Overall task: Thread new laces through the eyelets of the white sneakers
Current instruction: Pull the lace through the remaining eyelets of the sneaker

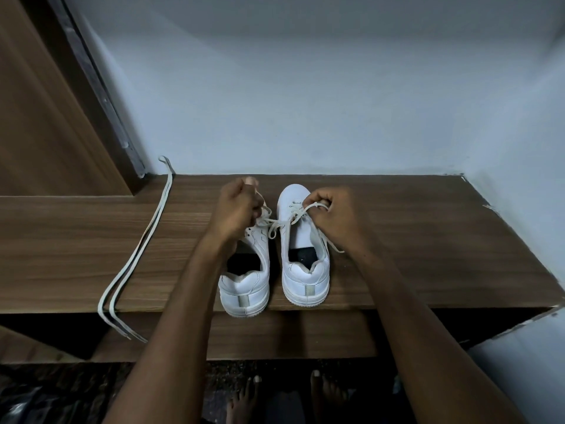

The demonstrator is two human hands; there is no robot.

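Two white sneakers stand side by side on a wooden shelf, heels toward me. The right sneaker has a white lace through its eyelets. My right hand pinches one end of that lace above the shoe's tongue. My left hand grips the other end, held over the front of the left sneaker, which it partly hides. The lace stretches between both hands. A loose end hangs off the right sneaker's outer side.
A second long white lace lies folded on the left part of the shelf, its ends hanging over the front edge. A wooden door stands at the left, a pale wall behind. My bare feet are on the dark floor below.
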